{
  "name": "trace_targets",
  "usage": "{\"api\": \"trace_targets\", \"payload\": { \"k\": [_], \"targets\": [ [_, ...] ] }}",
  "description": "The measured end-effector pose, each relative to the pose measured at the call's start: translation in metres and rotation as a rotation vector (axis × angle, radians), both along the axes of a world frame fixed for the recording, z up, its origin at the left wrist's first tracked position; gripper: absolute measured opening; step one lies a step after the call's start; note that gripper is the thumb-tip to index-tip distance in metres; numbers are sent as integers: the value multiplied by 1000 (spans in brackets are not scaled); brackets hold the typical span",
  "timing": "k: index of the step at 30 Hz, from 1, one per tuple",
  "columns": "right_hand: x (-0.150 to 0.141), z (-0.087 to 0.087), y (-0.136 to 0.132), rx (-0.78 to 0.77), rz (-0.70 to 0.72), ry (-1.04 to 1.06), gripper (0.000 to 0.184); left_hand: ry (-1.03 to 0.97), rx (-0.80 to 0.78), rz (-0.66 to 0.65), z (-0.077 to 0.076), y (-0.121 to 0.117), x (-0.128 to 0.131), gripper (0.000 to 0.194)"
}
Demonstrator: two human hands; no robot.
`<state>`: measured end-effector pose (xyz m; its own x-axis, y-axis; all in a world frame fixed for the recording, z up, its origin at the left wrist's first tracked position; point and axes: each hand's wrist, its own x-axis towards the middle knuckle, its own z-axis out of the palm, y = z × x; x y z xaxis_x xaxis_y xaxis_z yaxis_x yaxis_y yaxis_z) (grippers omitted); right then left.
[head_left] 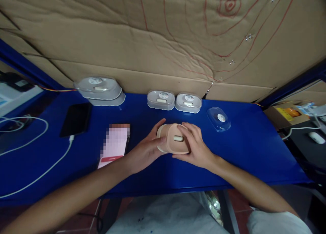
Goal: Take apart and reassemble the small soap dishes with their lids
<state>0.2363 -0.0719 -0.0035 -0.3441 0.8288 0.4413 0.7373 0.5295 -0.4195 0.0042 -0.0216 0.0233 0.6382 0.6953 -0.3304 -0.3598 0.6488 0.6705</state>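
Between my two hands, a peach-coloured rounded box (171, 142) is held just above the front half of the blue table. A small pale bar-shaped piece (178, 138) shows on its right-hand part. My left hand (149, 149) grips the left end, thumb across the near face. Around the right end, my right hand (196, 145) has its fingers curled over the top and its thumb below. The box seems to have two parts side by side; whether they are joined cannot be told. To the right lies a clear plastic lid (219, 119) with a round white label.
Two grey boxes with clear lids, a middle one (161, 101) and a right one (188, 103), stand by the cardboard wall (114, 43). Stacked grey boxes (107, 95) are further left. A black phone (75, 119) on a white cable and a lit phone (115, 142) lie left.
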Motion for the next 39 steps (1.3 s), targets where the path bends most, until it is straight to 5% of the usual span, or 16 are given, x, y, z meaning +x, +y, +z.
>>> {"api": "trace_targets", "payload": {
  "k": [5,17,26,32,35,37,39],
  "targets": [
    [1,3,0,121,29,-83,107,-37,37,-89,3,1,-1,52],
    [14,15,1,390,118,-251,89,-128,8,-162,0,-3,4,49],
    [12,11,0,140,44,-164,103,-97,27,-165,1,-5,4,51],
    [9,13,1,56,84,-140,112,-30,151,-179,-5,-9,3,71],
    [26,16,13,-9,160,-88,106,11,83,-131,-4,-7,3,58],
    [52,15,25,-25,39,-36,86,36,50,-73,0,-3,2,52],
    [86,9,38,-10,-273,-34,75,68,36,-24,4,1,1,49]
  ]
}}
